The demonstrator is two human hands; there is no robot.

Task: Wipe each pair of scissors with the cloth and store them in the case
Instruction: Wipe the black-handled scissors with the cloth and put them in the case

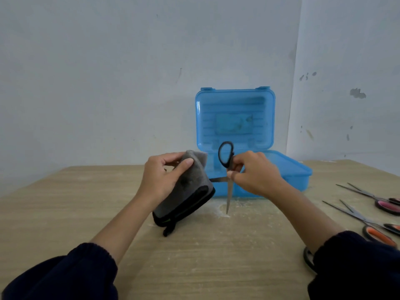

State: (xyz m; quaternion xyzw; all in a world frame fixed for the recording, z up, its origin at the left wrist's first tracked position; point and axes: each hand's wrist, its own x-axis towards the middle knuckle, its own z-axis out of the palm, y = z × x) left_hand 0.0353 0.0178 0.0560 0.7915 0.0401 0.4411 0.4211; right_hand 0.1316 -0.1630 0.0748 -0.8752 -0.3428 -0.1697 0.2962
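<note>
My right hand (254, 172) holds black-handled scissors (226, 158) above the table, blades spread apart. One blade points down at the table; the other points left into a folded grey cloth with black edging (190, 191). My left hand (163, 177) grips that cloth around the blade. Behind the hands stands the blue plastic case (287, 169), its lid (236, 119) raised against the wall. What lies inside the case is hidden by my hands.
On the wooden table (194, 256) at the right lie pink-handled scissors (381, 203) and orange-handled scissors (372, 229), both spread. A black handle loop (308, 259) shows beside my right sleeve. A white wall rises close behind the case.
</note>
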